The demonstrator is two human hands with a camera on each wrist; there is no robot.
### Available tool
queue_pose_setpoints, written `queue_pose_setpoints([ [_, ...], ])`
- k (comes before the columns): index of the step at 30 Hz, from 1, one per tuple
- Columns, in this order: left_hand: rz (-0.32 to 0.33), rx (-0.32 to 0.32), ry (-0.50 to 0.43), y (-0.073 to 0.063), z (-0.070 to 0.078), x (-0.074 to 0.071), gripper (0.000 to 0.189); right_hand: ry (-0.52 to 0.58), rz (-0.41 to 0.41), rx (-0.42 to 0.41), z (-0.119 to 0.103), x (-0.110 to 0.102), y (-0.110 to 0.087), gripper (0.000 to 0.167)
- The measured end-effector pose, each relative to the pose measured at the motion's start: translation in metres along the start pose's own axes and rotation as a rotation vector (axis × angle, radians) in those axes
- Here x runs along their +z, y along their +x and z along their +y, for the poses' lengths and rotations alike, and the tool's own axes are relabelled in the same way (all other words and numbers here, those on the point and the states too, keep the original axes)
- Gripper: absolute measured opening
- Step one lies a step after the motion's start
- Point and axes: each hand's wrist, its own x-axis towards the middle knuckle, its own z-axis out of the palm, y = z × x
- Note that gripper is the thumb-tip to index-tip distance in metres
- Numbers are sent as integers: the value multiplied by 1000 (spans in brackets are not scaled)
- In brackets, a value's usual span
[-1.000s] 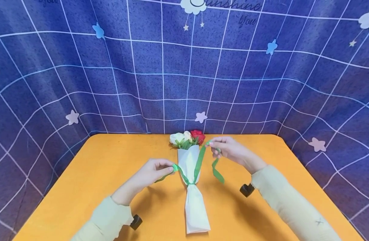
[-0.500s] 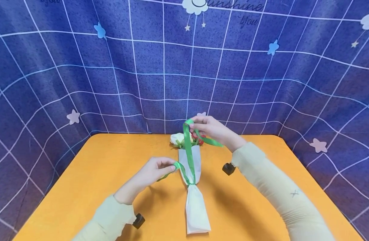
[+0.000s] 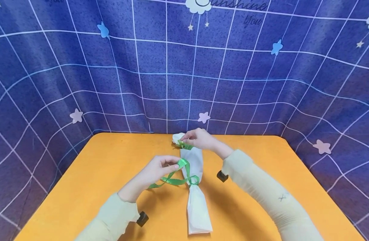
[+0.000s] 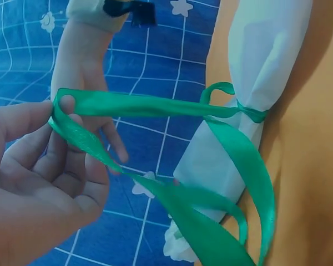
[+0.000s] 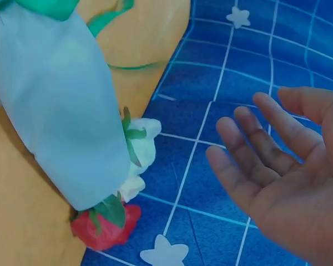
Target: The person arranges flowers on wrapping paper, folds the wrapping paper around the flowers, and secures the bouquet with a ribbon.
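Note:
A bouquet wrapped in white paper (image 3: 199, 212) lies on the table, its waist tied round with a green ribbon (image 3: 174, 181). My left hand (image 3: 160, 170) pinches one length of that ribbon between thumb and fingers, left of the wrap. In the left wrist view the pinched green ribbon (image 4: 144, 105) runs taut to the tie, while other lengths hang loose. Above the flower heads is my right hand (image 3: 202, 139), holding nothing; the right wrist view shows its fingers (image 5: 266, 147) spread loosely. A white flower (image 3: 176, 138) shows beside it; the red flower (image 5: 105, 228) is hidden in the head view.
The orange table (image 3: 118, 154) carries the bouquet near its middle. A blue gridded curtain (image 3: 148, 83) with stars and clouds hangs round the back and sides. Each sleeve has a small black device (image 3: 222, 176) by the wrist.
My right hand moved left with its ribbon length, then let it go and came lower over the flowers. That length now lies to the left, with a small loop at the tie. The left hand keeps its pinch.

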Motion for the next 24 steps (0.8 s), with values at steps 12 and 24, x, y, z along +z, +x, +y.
queue_pose_setpoints([
  [12, 44, 2, 58, 12, 0, 6, 30, 210, 201, -49, -3, 11, -55, 15],
  [24, 116, 77, 159, 30, 5, 19, 28, 250, 360, 54, -2, 28, -77, 15],
])
